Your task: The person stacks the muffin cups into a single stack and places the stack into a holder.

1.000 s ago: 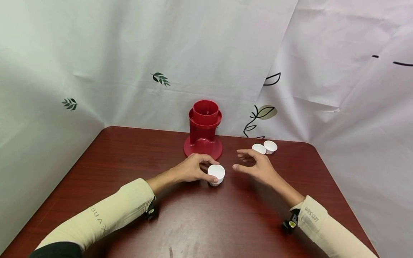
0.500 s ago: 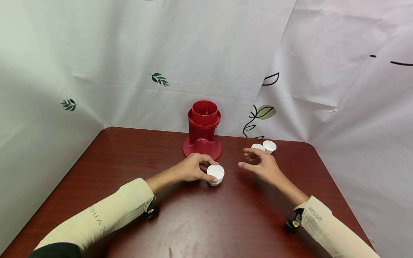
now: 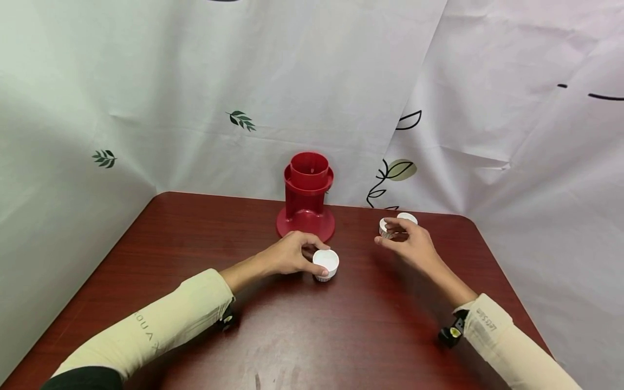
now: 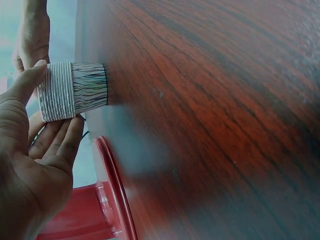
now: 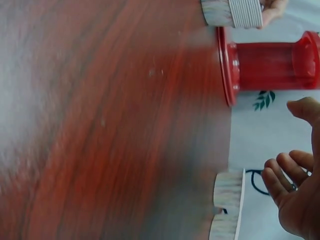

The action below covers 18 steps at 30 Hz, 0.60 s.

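Just below the frame's centre, the left hand (image 3: 287, 254) is gripping a white ribbed paper cup (image 3: 326, 264) standing on the dark red worktop (image 3: 302, 330), thumb and fingers (image 4: 60, 145) curled against its wall. To the centre right, the right hand (image 3: 411, 246) is closing its fingers over a second paper cup (image 3: 385, 227), touching it, beside a third cup (image 3: 407, 218). A red stand (image 3: 307, 197) is sitting behind. Sleeve lettering is showing, too small to read surely.

L hand (image 3: 291, 255) fingers curled in a grip, R hand (image 3: 409, 245) fingers bent, both forearms extended.
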Tool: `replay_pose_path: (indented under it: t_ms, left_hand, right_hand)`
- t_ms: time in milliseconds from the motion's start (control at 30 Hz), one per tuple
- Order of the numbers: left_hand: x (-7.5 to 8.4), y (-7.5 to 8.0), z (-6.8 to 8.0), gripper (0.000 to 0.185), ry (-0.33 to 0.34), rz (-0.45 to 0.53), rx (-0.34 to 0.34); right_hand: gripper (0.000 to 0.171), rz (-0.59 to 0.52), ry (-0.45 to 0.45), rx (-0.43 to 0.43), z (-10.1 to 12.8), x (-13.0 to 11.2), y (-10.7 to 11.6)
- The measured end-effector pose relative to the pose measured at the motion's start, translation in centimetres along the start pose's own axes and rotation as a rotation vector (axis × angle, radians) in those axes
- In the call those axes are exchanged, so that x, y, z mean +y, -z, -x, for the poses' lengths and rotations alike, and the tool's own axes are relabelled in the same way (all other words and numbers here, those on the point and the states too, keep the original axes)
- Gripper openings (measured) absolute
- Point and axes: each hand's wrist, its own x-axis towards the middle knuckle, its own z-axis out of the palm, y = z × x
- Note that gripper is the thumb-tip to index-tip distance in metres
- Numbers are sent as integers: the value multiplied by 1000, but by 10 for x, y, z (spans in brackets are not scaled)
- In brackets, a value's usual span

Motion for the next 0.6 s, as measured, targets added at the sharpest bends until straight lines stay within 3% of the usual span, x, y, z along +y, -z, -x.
replay_pose_path:
  t_ms: [600]
  left_hand:
    - [-1, 0, -1, 49, 1, 10, -7]
  right_hand:
    - [55, 48, 20, 82, -12, 24, 22]
